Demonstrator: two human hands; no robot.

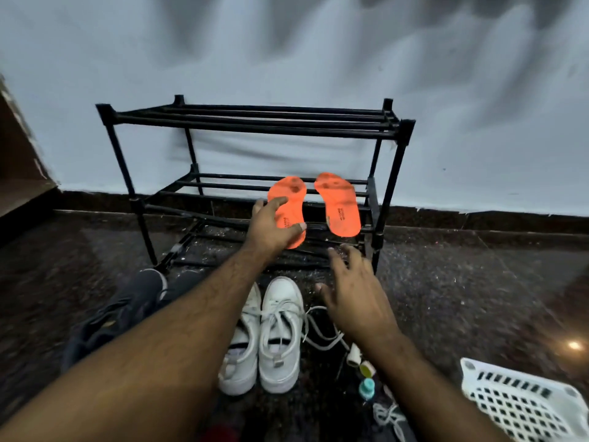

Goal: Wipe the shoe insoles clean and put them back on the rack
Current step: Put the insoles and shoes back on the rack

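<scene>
Insoles: two orange ones, left insole (288, 207) and right insole (339, 204), lying on my black rack's (255, 122) middle shelf, 12 o'clock.
My left hand (271, 228): grasping the left insole's near end.
My right hand (353, 291): released, fingers spread, hovering above the white sneakers (264, 339) at 6 o'clock.

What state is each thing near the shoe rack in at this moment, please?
Left insole: on the rack's middle shelf, dark-stained, left hand on it.
Right insole: on the same shelf, stained, untouched.
Left hand: gripping the left insole.
Right hand: open, empty.
White sneakers: upright on the floor, laces loose.
</scene>
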